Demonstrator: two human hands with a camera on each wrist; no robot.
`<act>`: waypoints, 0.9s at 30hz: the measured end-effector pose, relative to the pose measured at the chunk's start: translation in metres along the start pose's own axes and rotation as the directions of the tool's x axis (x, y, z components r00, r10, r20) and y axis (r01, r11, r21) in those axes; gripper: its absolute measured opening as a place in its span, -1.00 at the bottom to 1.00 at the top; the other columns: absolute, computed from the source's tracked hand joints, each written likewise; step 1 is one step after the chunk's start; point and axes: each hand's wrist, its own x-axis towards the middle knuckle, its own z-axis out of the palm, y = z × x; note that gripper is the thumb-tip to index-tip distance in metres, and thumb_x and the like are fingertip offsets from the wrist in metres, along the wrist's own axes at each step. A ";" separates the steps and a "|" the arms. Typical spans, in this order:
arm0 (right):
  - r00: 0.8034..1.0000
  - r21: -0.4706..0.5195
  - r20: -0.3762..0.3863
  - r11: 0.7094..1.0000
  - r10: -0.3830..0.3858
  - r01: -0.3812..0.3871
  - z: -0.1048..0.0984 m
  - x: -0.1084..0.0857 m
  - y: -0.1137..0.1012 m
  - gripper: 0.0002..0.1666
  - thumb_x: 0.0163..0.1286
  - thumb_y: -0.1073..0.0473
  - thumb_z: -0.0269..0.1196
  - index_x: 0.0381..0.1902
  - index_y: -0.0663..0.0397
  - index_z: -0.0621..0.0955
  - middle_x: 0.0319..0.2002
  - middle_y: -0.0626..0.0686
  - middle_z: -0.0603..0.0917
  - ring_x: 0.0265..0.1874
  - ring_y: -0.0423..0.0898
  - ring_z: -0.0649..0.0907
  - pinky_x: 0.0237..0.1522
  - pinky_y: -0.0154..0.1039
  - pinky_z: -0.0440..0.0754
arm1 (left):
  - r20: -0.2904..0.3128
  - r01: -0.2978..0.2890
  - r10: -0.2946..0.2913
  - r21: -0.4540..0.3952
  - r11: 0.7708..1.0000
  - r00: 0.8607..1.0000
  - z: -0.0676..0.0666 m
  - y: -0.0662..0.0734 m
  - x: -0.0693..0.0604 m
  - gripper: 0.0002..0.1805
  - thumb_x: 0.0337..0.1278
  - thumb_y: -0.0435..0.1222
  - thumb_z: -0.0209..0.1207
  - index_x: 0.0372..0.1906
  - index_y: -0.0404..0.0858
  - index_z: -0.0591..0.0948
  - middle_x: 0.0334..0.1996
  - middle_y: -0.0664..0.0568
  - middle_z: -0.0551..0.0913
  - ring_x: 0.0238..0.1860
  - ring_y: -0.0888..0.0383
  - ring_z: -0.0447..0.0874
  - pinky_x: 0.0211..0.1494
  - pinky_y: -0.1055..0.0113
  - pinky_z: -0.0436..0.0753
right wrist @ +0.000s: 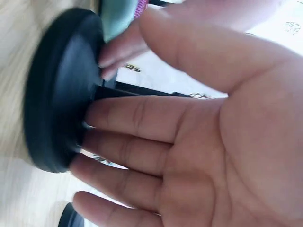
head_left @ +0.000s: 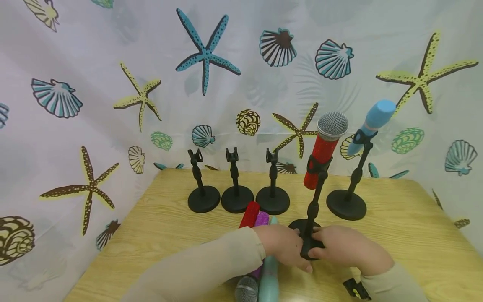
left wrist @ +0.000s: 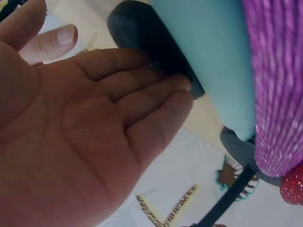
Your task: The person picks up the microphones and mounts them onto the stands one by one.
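Observation:
A red microphone [head_left: 321,155] with a silver mesh head leans in the clip of a black stand [head_left: 313,209]. Both hands touch that stand's round base, the left hand [head_left: 283,245] from its left and the right hand [head_left: 345,247] from its right. In the left wrist view the left hand [left wrist: 94,127] has nearly straight fingers, their tips against the black base [left wrist: 147,42]. The right hand [right wrist: 189,142] also has extended fingers, tips at the base [right wrist: 61,90]. Beside the left hand lie a teal microphone [head_left: 268,279], a purple one [head_left: 262,219] and a red one [head_left: 250,214], partly under the left forearm.
Three empty black stands [head_left: 203,199] [head_left: 237,199] [head_left: 272,200] stand in a row at the back. Behind on the right, another stand [head_left: 346,204] holds a blue microphone [head_left: 377,115]. A patterned curtain [head_left: 226,105] hangs behind the wooden table [head_left: 151,235].

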 end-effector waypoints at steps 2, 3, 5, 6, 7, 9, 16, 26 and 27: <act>1.000 -0.037 -0.012 0.999 0.021 -0.022 0.002 0.002 0.002 -0.29 0.35 -0.19 0.35 0.19 0.28 0.64 0.23 0.28 0.59 0.12 0.26 0.64 0.10 0.19 0.56 | -0.003 0.024 -0.024 0.015 1.000 1.000 -0.002 -0.001 0.007 -0.30 0.24 0.40 0.03 0.29 0.11 0.62 0.52 0.17 0.24 0.38 0.16 0.39 0.33 0.15 0.43; 0.999 -0.054 -0.019 0.998 0.028 -0.029 0.003 0.003 0.003 -0.26 0.35 -0.20 0.34 0.22 0.29 0.62 0.26 0.30 0.56 0.13 0.27 0.63 0.10 0.19 0.56 | -0.001 0.037 -0.037 0.027 0.999 0.999 -0.004 -0.002 0.011 -0.30 0.24 0.40 0.04 0.30 0.12 0.61 0.52 0.20 0.22 0.39 0.19 0.37 0.35 0.16 0.41; 0.999 -0.072 -0.034 0.996 0.042 -0.045 0.005 0.005 0.007 -0.22 0.35 -0.22 0.34 0.26 0.29 0.59 0.30 0.30 0.52 0.14 0.27 0.62 0.08 0.18 0.57 | 0.007 0.059 -0.059 0.057 0.997 0.998 -0.008 -0.004 0.017 -0.30 0.23 0.41 0.03 0.30 0.12 0.61 0.53 0.25 0.20 0.42 0.22 0.33 0.38 0.18 0.38; 0.998 -0.071 -0.043 0.996 0.050 -0.053 0.006 0.007 0.009 -0.21 0.35 -0.22 0.34 0.27 0.30 0.58 0.31 0.31 0.51 0.15 0.27 0.62 0.09 0.18 0.57 | 0.011 0.067 -0.068 0.070 0.995 0.998 -0.010 -0.005 0.021 -0.29 0.22 0.41 0.04 0.31 0.12 0.60 0.53 0.26 0.19 0.43 0.23 0.30 0.39 0.20 0.36; 0.997 -0.075 -0.054 0.996 0.051 -0.055 0.007 0.009 0.011 -0.21 0.36 -0.21 0.34 0.29 0.30 0.56 0.32 0.32 0.49 0.15 0.27 0.62 0.08 0.18 0.58 | 0.013 0.069 -0.071 0.083 0.994 0.997 -0.013 -0.005 0.023 -0.29 0.22 0.40 0.05 0.32 0.12 0.59 0.53 0.27 0.18 0.45 0.24 0.27 0.41 0.20 0.33; 0.995 -0.074 -0.076 0.995 0.057 -0.063 0.008 0.013 0.016 -0.21 0.37 -0.18 0.33 0.31 0.32 0.54 0.34 0.35 0.47 0.15 0.29 0.61 0.09 0.19 0.57 | 0.018 0.067 -0.069 0.103 0.992 0.997 -0.019 -0.007 0.029 -0.27 0.24 0.38 0.06 0.38 0.12 0.53 0.54 0.26 0.15 0.49 0.26 0.19 0.45 0.23 0.26; 0.988 -0.089 -0.132 0.992 0.080 -0.092 0.007 0.030 0.030 -0.22 0.40 -0.13 0.29 0.33 0.37 0.50 0.35 0.40 0.42 0.19 0.35 0.56 0.15 0.25 0.51 | 0.020 0.084 -0.087 0.118 0.990 0.996 -0.032 -0.013 0.046 -0.26 0.30 0.28 0.10 0.50 0.10 0.37 0.57 0.25 0.06 0.50 0.28 0.14 0.45 0.33 0.22; 0.982 -0.074 -0.130 0.986 0.140 -0.150 -0.002 0.050 0.045 -0.25 0.42 -0.09 0.24 0.37 0.33 0.47 0.40 0.40 0.37 0.27 0.39 0.48 0.19 0.28 0.45 | -0.031 0.084 -0.082 0.081 0.993 0.996 -0.047 -0.028 0.071 -0.45 0.42 0.01 0.03 0.43 -0.01 0.48 0.48 0.24 0.30 0.26 0.23 0.43 0.31 0.33 0.37; 0.981 -0.068 -0.127 0.986 0.144 -0.154 -0.003 0.052 0.047 -0.25 0.42 -0.08 0.24 0.38 0.32 0.46 0.41 0.39 0.36 0.27 0.39 0.47 0.20 0.29 0.44 | -0.039 0.087 -0.084 0.068 0.994 0.996 -0.048 -0.029 0.073 -0.46 0.41 0.00 0.04 0.41 -0.01 0.51 0.44 0.24 0.35 0.20 0.22 0.46 0.27 0.31 0.40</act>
